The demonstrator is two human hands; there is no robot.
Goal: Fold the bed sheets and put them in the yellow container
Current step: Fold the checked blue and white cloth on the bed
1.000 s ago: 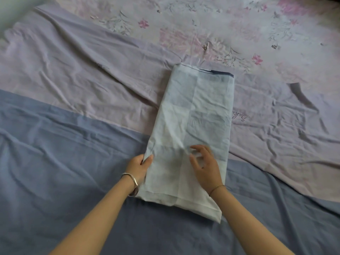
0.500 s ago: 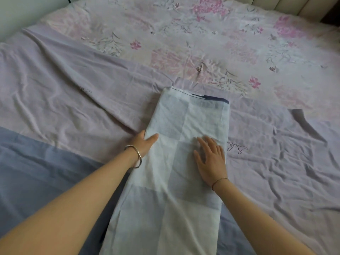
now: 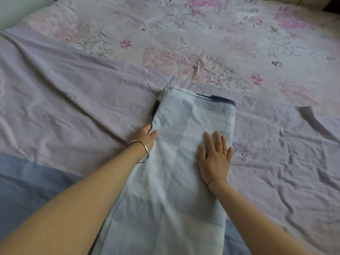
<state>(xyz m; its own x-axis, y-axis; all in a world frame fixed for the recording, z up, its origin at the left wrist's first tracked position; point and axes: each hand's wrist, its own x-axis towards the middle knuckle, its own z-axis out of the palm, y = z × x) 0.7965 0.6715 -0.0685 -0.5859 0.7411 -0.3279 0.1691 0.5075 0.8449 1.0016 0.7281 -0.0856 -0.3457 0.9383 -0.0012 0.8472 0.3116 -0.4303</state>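
Strip of folded pale-blue checked bed sheet (image 3: 176,190) lies on the wrinkled lilac-and-blue bed cover (image 3: 73,111), long axis running straight away from the person. Past its middle, the left hand (image 3: 149,134) pinches the sheet's left edge, and the right hand (image 3: 214,157) lies flat on its right half, fingers straight. The sheet's far end sits just beyond both hands, so I'd guess an end-to-end fold next. Yellow container's not in view.

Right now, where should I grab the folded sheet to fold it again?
Probably at its far end, one corner from each side. The sheet lies as a long flat strip pointing away from you, so that end can come back over. The left hand pinches the left edge; the right hand lies flat on top.
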